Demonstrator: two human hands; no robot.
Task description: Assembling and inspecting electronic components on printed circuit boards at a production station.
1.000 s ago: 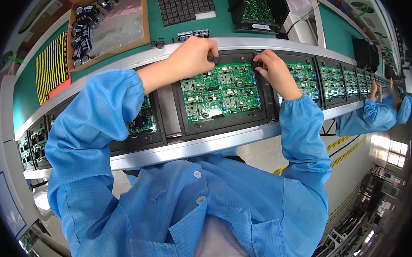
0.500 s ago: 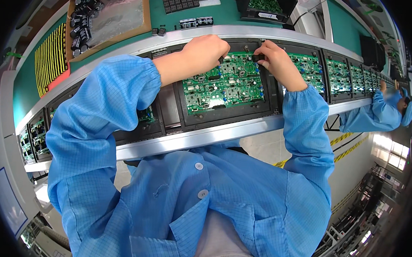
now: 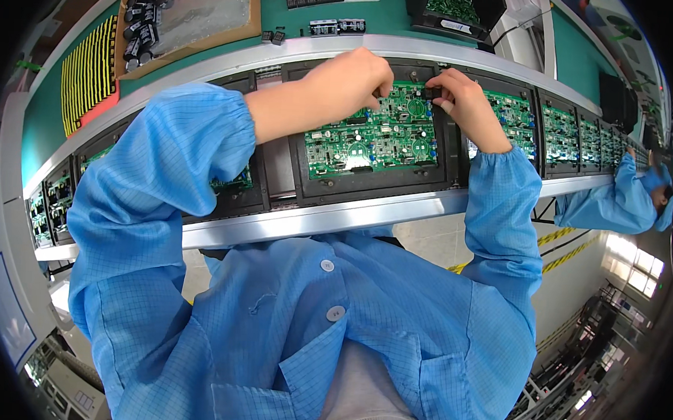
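Observation:
A green circuit board (image 3: 373, 148) full of small parts lies in a black frame (image 3: 375, 188) on the rail in front of me. My left hand (image 3: 357, 77) is over the upper part of this board, its fingers bent down and pinched together. Whatever lies between those fingertips is hidden. At the board's upper right corner, my right hand (image 3: 463, 99) has its thumb and fingers closed on a small black block-shaped component (image 3: 432, 93). The component is partly covered by the fingers.
Beyond the metal rail (image 3: 328, 220) are a cardboard box (image 3: 253, 11) of black cylindrical capacitors, two loose capacitors (image 3: 337, 27), small black blocks (image 3: 273, 37) and a black bin (image 3: 450, 16). More framed boards (image 3: 559, 131) line the right. A co-worker (image 3: 615, 196) works farther along.
My left hand has moved slightly right and away from me over the board. My right hand stays at the corner with the black component, its fingers now lying more over it. The view has shifted slightly.

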